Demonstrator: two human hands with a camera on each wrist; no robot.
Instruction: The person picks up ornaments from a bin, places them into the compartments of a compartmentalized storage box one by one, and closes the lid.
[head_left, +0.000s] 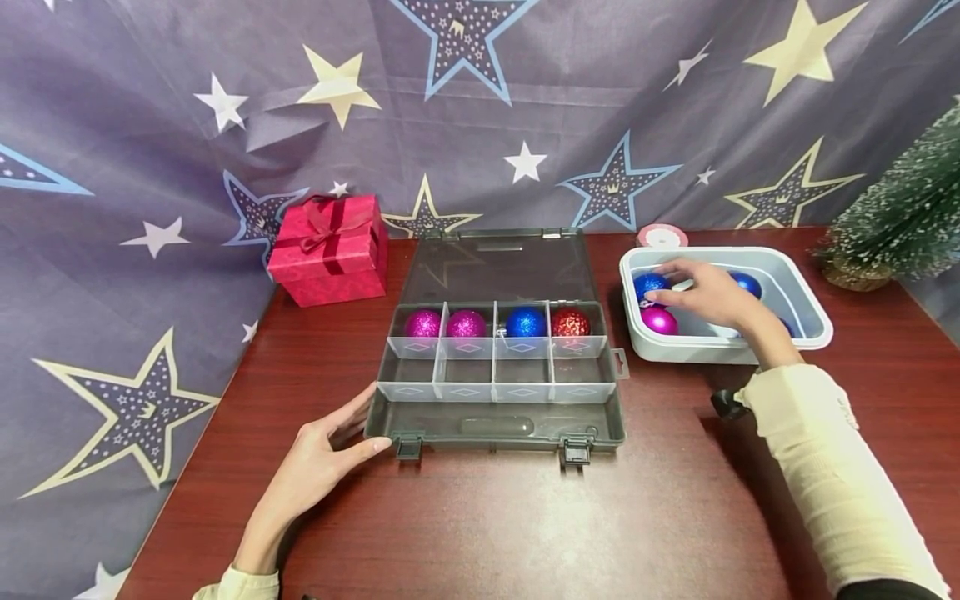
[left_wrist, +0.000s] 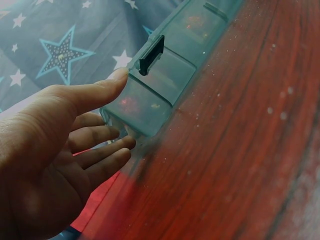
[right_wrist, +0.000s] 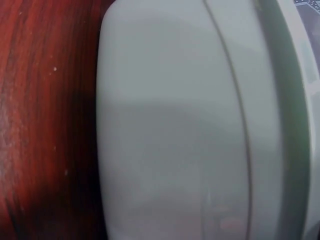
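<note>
Head view: blue ball [head_left: 645,283], shiny w/ pebbled shimmer, sits at L end of a pale bin [head_left: 693,350], just by a glossy magenta ball [head_left: 660,323]; another blue ball [head_left: 748,284] lies back R. R hand [head_left: 701,292] curves over the first blue; can't tell if it's gripped. L hand [head_left: 318,458] is spread, holding nothing, thumb at near L corner of a smoky see-thru divided case [head_left: 442,421], lid laid back. Case's rear row, L–R: 2 glittery magenta balls [head_left: 423,324], 1 blue, 1 red, one per compt. Dark-red woodgrain table [head_left: 480,525]; grey-purple star-print cloth [head_left: 525,117] behind. Red gift box [head_left: 333,258] back L, frosted tree [head_left: 903,200] back R; pink-white roll [head_left: 662,235] behind bin, any print too small to read.
</note>
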